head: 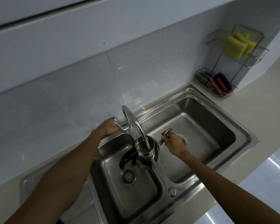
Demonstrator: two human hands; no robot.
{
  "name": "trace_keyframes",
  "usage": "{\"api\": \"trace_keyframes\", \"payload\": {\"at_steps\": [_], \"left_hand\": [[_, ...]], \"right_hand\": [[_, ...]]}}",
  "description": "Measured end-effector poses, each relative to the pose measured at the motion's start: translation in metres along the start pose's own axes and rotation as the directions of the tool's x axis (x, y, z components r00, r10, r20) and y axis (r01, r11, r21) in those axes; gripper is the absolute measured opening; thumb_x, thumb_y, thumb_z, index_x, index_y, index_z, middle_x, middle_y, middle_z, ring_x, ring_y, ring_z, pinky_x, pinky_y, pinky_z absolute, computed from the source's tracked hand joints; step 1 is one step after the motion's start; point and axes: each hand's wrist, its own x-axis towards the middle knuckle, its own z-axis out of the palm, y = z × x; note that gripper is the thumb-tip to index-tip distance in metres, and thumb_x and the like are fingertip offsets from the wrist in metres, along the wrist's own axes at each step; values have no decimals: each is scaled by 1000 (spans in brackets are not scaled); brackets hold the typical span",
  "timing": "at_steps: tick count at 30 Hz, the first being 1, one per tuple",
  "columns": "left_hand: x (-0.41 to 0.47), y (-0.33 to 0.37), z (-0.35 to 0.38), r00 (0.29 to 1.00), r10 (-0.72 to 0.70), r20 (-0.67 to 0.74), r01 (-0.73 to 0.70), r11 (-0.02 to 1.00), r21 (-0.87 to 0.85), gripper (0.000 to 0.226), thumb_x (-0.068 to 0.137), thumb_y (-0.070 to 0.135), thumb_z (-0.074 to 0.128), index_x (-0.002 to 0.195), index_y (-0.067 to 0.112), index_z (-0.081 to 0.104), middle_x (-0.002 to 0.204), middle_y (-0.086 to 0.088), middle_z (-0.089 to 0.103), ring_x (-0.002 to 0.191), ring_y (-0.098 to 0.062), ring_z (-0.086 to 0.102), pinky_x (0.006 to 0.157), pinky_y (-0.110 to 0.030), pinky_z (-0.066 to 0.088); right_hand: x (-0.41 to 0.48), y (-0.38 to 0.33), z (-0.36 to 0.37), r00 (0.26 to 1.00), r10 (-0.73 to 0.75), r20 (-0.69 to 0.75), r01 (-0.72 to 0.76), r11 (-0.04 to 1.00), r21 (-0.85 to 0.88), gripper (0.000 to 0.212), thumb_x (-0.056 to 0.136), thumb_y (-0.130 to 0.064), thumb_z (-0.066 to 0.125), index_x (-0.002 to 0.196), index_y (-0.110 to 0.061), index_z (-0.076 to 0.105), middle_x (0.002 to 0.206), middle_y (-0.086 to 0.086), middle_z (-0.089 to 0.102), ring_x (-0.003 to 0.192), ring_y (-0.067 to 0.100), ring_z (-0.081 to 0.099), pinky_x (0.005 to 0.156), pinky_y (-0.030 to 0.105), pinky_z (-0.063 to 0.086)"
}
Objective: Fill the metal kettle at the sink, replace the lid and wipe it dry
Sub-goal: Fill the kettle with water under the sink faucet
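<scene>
The metal kettle (145, 156) stands in the left basin of the steel double sink (242, 126), with its lid off and its black handle (127, 158) folded down to the left. The curved faucet (134, 122) ends right over the kettle's open mouth, and a thin stream of water runs into it. My left hand (107, 126) is closed on the faucet's lever (122, 127) at the back rim. My right hand (174, 143) reaches over the right basin and grips the kettle's spout (166, 131). I see no lid.
A drain strainer (128, 175) sits in the left basin just in front of the kettle. At the back right a wire rack (249, 62) holds yellow sponges (238, 44) above and a pink-and-black scrubber (220, 84) below. A white tiled wall rises behind the sink.
</scene>
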Motion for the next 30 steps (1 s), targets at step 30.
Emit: {"api": "trace_keyframes", "payload": {"at_steps": [30], "left_hand": [[-51,17,43,963,238,-128,-239,971,6,56,95,17,54,145,11,29,140,-11,47,125,-34,52,96,-43,46]], "right_hand": [[1,4,2,1000,2,-12,-1,998,60,14,99,-20,56,100,-8,63,83,4,68,73,20,65,69,26,49]]}}
